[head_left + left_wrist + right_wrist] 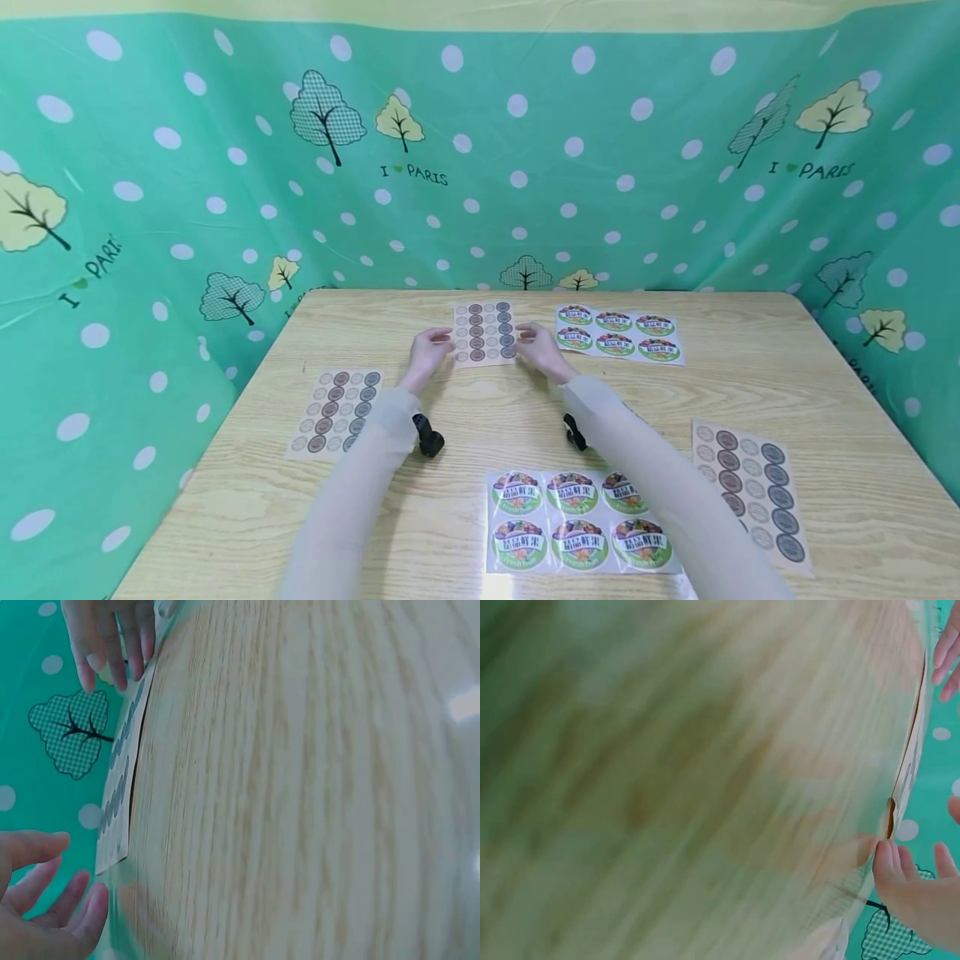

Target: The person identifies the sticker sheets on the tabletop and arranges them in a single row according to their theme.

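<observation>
A white sheet of round stickers (pixel 491 357), in columns of pale, brown and dark grey circles, lies toward the back of the table. At its left edge is my left hand (pixel 429 352), fingers loosely bent and thumb apart. My right hand (pixel 542 350) is at the opposite edge, fingertips right at the paper. In the left wrist view, the left hand (pixel 52 907) shows spread fingers beside the near end of the sheet (pixel 118 787). The right wrist view has the right hand's fingertips (pixel 886 855) by the sheet's edge. Neither hand is curled round the paper.
Matching sticker sheets lie at the left (pixel 335 415) and right (pixel 750 492). Sheets of oval fruit stickers sit at the back right (pixel 619 333) and front (pixel 547 533), the front one partly under my right sleeve. A green polka-dot curtain (pixel 480 125) surrounds the wooden table (pixel 225 517).
</observation>
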{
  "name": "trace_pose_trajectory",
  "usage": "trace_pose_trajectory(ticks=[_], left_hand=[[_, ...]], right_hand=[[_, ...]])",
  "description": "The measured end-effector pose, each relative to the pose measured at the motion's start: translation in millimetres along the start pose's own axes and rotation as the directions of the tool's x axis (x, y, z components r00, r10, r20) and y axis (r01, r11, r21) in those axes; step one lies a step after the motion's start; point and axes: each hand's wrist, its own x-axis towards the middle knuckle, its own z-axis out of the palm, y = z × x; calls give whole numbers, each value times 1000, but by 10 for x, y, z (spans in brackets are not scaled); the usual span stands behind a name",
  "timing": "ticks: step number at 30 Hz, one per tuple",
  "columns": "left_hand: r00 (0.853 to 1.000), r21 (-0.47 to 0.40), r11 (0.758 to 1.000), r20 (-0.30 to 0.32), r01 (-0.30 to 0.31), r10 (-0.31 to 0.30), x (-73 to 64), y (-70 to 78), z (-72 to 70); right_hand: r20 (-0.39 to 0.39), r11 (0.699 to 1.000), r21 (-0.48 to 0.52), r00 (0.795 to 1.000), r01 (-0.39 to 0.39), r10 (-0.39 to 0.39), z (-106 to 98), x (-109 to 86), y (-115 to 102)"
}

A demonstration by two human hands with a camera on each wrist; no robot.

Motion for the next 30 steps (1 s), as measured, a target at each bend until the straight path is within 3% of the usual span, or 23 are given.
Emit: trace_pose_trajectory(ticks=[3, 4, 7, 12, 14, 17, 20, 24, 27, 28, 30], left_hand=[[999, 13, 1000, -25, -21, 22, 419, -526, 39], [1000, 20, 1000, -23, 3, -2, 508, -626, 47], [998, 33, 999, -58, -29, 31, 709, -874, 77], [1000, -10, 1000, 5, -26, 26, 685, -812, 87], [999, -13, 1000, 39, 4, -3, 680, -797, 101], [1000, 9, 1000, 10, -15, 15, 706, -820, 143], [1000, 51, 999, 11, 11, -12, 776, -887, 185], [1000, 116, 993, -14, -5, 7, 896, -1019, 238], [998, 150, 988, -30, -48, 53, 941, -1093, 258], [999, 148, 988, -16, -31, 34, 937, -1074, 254], [997, 121, 990, -6, -70, 71, 917, -1086, 246]], right_hand=[[15, 1000, -9, 1000, 19, -19, 6, 23, -1], [19, 1000, -13, 1000, 24, -24, 7, 30, -2], [28, 999, -17, 999, 31, -31, 15, 48, -7], [35, 999, -24, 999, 21, -20, 20, 78, 4], [40, 999, -31, 999, 18, -17, 21, 91, 14], [47, 999, -42, 999, 17, -15, 24, 108, 26], [55, 998, -54, 998, 19, -16, 26, 118, 35], [61, 998, -61, 998, 2, 2, 28, 123, 37], [72, 998, -59, 997, -9, 14, 30, 123, 33], [77, 998, -59, 997, -12, 17, 31, 124, 32], [83, 998, -62, 996, -12, 18, 31, 126, 32]])
